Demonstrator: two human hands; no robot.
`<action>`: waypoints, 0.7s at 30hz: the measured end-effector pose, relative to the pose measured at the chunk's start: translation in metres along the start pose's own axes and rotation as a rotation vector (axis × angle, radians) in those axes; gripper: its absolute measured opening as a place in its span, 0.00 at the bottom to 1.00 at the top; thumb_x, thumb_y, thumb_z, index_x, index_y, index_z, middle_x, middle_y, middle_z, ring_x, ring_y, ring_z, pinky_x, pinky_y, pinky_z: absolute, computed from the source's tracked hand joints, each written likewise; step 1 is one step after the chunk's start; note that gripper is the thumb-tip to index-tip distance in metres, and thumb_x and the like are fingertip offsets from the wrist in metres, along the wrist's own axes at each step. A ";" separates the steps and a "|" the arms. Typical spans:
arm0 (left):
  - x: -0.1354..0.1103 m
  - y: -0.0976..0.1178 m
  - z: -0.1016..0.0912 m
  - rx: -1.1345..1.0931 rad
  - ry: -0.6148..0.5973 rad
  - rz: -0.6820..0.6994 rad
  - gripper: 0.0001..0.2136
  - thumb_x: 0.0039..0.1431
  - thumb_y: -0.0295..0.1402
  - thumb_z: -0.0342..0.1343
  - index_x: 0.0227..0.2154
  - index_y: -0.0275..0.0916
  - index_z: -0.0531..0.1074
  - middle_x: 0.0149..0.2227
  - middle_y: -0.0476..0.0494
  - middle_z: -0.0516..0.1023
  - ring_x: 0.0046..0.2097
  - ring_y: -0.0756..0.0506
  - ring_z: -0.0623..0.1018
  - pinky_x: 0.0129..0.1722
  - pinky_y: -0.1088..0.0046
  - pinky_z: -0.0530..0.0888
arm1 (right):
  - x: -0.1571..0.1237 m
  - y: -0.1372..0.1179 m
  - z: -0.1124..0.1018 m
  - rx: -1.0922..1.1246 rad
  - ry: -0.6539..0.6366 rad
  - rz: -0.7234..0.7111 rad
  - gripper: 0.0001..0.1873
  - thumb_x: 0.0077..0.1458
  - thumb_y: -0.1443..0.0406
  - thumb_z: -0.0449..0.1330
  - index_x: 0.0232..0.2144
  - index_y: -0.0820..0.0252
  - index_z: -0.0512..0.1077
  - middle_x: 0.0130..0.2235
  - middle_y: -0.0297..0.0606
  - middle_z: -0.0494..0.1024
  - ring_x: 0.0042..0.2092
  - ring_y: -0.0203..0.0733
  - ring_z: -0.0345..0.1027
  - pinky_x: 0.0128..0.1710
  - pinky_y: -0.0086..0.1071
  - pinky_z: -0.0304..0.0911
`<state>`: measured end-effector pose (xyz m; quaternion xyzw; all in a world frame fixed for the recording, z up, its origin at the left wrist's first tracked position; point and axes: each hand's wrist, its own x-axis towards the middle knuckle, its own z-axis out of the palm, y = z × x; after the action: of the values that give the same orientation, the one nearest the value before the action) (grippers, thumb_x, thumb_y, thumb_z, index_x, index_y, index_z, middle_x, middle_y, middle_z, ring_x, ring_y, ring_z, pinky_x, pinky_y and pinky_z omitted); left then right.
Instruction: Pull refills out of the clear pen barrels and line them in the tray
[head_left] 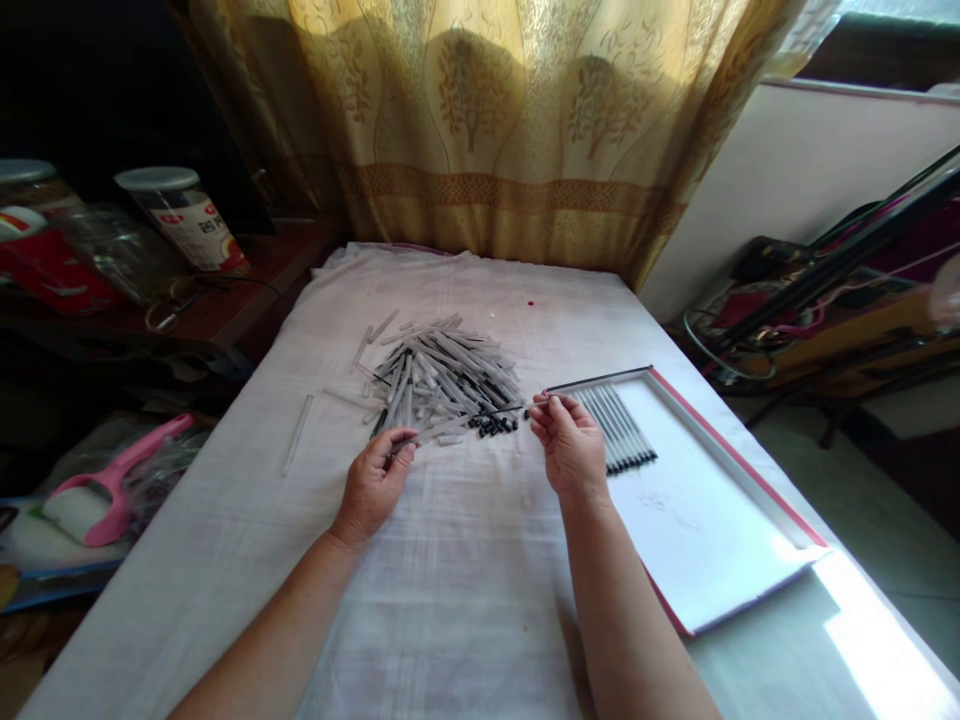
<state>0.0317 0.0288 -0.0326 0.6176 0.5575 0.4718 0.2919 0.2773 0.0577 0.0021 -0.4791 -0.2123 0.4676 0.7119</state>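
Observation:
My left hand (375,482) is closed on a translucent pen barrel (442,428) that points to the right. My right hand (571,448) pinches the end of a thin pen refill (504,409) with a dark stretch, lined up with the barrel's far end; whether its tip is inside I cannot tell. Just beyond the hands lies a heap of loose pen barrels (450,360). Small black pen caps (496,427) are scattered at the heap's near edge. Right of my right hand, several black-ended pens (621,432) lie side by side in a shallow white tray (720,540).
The tray's red rim (739,455) runs along the right of the white-clothed table (442,600). A single barrel (298,435) lies left of the heap. Jars (184,220) stand on a dark cabinet at left, above a pink-handled item (112,485). A curtain (495,130) hangs behind.

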 end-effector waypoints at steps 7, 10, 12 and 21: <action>0.001 0.005 -0.001 0.003 -0.009 0.017 0.11 0.58 0.39 0.56 0.38 0.40 0.78 0.36 0.44 0.83 0.35 0.47 0.81 0.34 0.74 0.78 | 0.004 0.007 -0.004 -0.046 0.011 -0.023 0.20 0.40 0.56 0.73 0.31 0.60 0.72 0.30 0.32 0.81 0.25 0.31 0.75 0.22 0.20 0.69; 0.001 0.005 -0.001 0.018 0.009 0.049 0.11 0.58 0.38 0.56 0.37 0.40 0.79 0.36 0.44 0.83 0.35 0.47 0.81 0.34 0.75 0.78 | 0.003 0.006 -0.004 -0.044 0.039 -0.018 0.20 0.38 0.56 0.73 0.30 0.60 0.72 0.29 0.32 0.81 0.25 0.31 0.74 0.22 0.21 0.69; 0.001 0.004 -0.001 0.035 0.019 0.059 0.11 0.58 0.38 0.56 0.37 0.40 0.79 0.36 0.44 0.82 0.35 0.47 0.80 0.35 0.75 0.77 | 0.002 0.005 -0.003 -0.038 0.053 -0.011 0.20 0.37 0.57 0.74 0.29 0.60 0.72 0.29 0.32 0.81 0.25 0.31 0.74 0.22 0.21 0.69; -0.001 0.006 -0.001 0.083 -0.054 0.197 0.10 0.60 0.38 0.57 0.38 0.40 0.80 0.35 0.43 0.82 0.36 0.46 0.81 0.35 0.75 0.77 | -0.016 0.009 0.009 -0.149 -0.054 0.022 0.17 0.36 0.57 0.73 0.28 0.59 0.76 0.29 0.34 0.82 0.27 0.33 0.74 0.23 0.23 0.67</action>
<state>0.0334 0.0266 -0.0272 0.6937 0.5049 0.4577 0.2331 0.2592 0.0494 0.0008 -0.5201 -0.2604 0.4712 0.6630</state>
